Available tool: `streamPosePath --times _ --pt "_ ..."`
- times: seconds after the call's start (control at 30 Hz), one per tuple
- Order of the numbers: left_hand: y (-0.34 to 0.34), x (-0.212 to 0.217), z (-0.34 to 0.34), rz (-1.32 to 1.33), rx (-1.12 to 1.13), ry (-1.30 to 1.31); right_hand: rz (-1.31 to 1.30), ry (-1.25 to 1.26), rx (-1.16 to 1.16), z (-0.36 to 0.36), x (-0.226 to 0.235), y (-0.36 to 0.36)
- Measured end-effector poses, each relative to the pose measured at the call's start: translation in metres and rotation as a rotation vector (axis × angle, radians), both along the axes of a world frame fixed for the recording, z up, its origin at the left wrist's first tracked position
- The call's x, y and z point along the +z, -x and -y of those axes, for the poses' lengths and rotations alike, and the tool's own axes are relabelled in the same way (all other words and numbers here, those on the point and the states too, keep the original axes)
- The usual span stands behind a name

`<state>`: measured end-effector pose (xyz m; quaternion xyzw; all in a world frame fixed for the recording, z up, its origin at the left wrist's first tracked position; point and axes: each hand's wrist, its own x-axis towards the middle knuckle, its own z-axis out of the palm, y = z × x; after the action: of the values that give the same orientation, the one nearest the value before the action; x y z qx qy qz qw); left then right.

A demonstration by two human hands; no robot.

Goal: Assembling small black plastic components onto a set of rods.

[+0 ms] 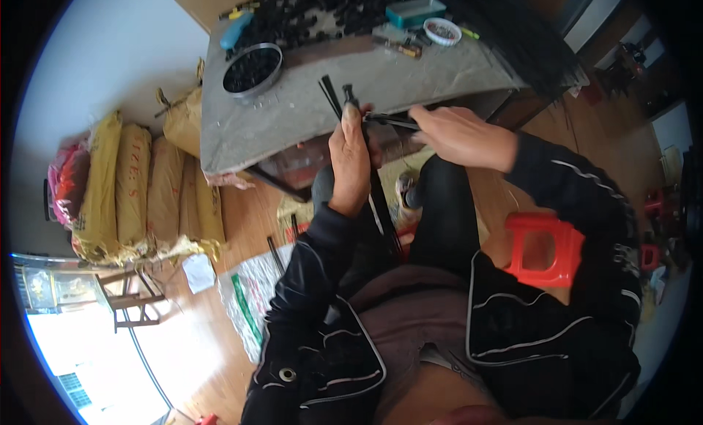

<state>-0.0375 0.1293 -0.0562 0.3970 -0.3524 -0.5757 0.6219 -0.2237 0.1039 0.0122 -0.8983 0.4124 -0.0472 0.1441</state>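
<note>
Near the table's front edge, my left hand (350,165) is closed around a bundle of long, thin black rods (331,94). The rods run up past my thumb and down between my knees. A short black fitting with a wider end (349,94) sticks up by the thumb tip. My right hand (465,137) is closed on a slim dark tool (394,120) with a metallic glint, whose kind I cannot make out. The tool's tip reaches the rods beside my left fingers; whether it grips them is hidden.
The grey table (307,106) bears a round metal tin of black pieces (253,70), a teal tray (415,13), a white bowl of small parts (442,32) and heaped black parts. A red stool (545,249) stands at right, full sacks (132,183) at left.
</note>
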Motion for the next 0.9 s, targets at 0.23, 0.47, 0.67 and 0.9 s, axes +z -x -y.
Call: streamPosePath --times 0.23,0.47,0.67,0.9 --pt "-0.013 0.009 0.009 0.048 0.198 -0.083 -0.041 0.204 -0.241 0.078 -0.045 -0.028" --pt "-0.057 0.102 0.000 0.213 0.491 0.402 0.254 0.769 -0.158 0.064 -0.053 -0.033" --pt "-0.119 0.090 0.010 -0.457 0.526 0.274 0.830 -0.838 -0.018 -0.062 -0.065 -0.021" --pt "-0.002 -0.019 -0.039 -0.431 -0.144 -0.200 1.827 -0.760 -0.707 -0.089 -0.071 0.082"
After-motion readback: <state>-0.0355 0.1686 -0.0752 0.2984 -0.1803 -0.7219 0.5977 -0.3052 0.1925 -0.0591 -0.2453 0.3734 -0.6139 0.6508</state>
